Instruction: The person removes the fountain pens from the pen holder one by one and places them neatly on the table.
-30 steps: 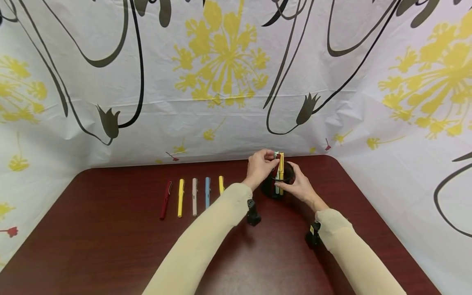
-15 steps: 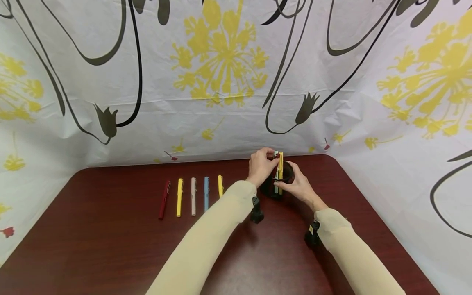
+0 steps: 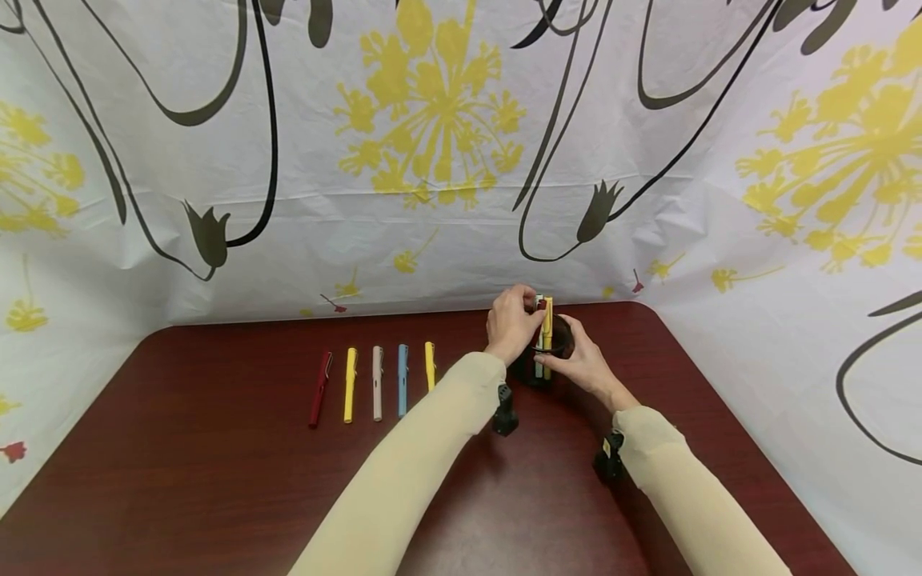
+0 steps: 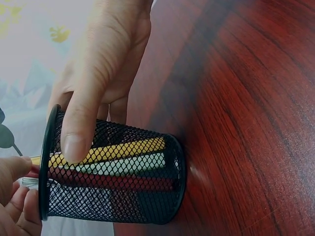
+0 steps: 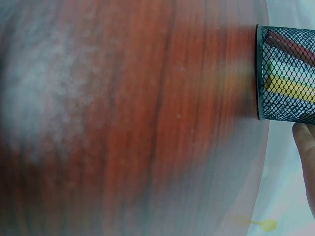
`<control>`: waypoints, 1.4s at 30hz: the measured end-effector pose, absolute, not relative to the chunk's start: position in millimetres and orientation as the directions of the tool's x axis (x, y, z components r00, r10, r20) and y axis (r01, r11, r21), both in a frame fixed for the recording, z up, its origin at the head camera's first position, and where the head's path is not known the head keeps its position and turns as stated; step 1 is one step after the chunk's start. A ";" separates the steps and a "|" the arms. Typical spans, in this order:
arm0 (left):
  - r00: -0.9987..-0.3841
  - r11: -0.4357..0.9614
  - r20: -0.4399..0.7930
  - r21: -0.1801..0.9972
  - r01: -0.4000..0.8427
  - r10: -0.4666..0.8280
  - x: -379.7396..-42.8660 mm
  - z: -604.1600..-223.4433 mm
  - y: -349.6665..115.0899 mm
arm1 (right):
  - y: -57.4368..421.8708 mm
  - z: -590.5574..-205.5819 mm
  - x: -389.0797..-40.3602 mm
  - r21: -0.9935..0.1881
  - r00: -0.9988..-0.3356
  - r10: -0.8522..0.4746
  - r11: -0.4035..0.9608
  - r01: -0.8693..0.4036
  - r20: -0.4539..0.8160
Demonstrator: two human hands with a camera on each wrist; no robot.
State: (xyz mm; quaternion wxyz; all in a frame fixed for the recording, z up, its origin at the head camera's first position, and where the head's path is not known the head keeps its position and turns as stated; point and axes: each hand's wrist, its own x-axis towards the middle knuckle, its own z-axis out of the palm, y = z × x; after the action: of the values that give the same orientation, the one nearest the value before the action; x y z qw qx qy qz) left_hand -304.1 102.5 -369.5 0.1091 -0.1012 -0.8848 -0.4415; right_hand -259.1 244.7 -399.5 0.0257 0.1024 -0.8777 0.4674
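Observation:
A black mesh pen cup (image 4: 110,135) stands upright near the far right of the table. My right hand (image 3: 587,364) grips its side, with the thumb (image 4: 76,142) on the mesh in the left wrist view. Inside the cup are a yellow pen (image 3: 548,328), a mint-green pen (image 4: 140,163) and a dark red pen (image 4: 118,182). At the rim, the fingers of my left hand (image 3: 510,324) pinch the red pen's upper end. In the right wrist view, the cup (image 5: 290,105) is at the right edge, its base towards the table.
Left of the arms lies a row of pens: dark red (image 3: 320,390), yellow (image 3: 350,386), pale pinkish (image 3: 378,384), blue (image 3: 402,380) and another yellow (image 3: 430,364), partly behind my left sleeve (image 3: 418,456). A patterned white curtain (image 3: 432,264) hangs behind the dark wooden table (image 3: 180,448).
My left hand has shifted slightly right and up at the cup's rim, still on the red pen. My right hand keeps its grip on the pen cup. The head view has tilted slightly.

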 end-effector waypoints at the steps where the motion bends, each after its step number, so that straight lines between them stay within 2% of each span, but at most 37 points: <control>1: -0.954 0.593 0.287 0.756 0.279 0.083 -304.0 -369.6 102.6 | 244.7 -399.4 -259.1 -0.816 -0.978 -0.157 0.540 -0.204 0.141; 19: -0.946 0.648 0.312 0.703 0.293 0.089 -303.9 -370.8 106.4 | 244.6 -399.1 -259.5 -0.815 -0.975 -0.169 0.538 -0.216 0.146; 42: -0.920 0.565 0.354 0.730 0.384 0.168 -297.7 -371.6 96.5 | 244.5 -397.2 -256.5 -0.810 -0.973 -0.171 0.541 -0.226 0.157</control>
State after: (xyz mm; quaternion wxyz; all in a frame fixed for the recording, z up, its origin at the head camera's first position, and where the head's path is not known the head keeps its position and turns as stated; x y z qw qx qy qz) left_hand -297.7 96.5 -371.6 0.1231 -0.1575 -0.8760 -0.4390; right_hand -256.5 244.5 -397.2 0.0295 0.1131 -0.8773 0.4655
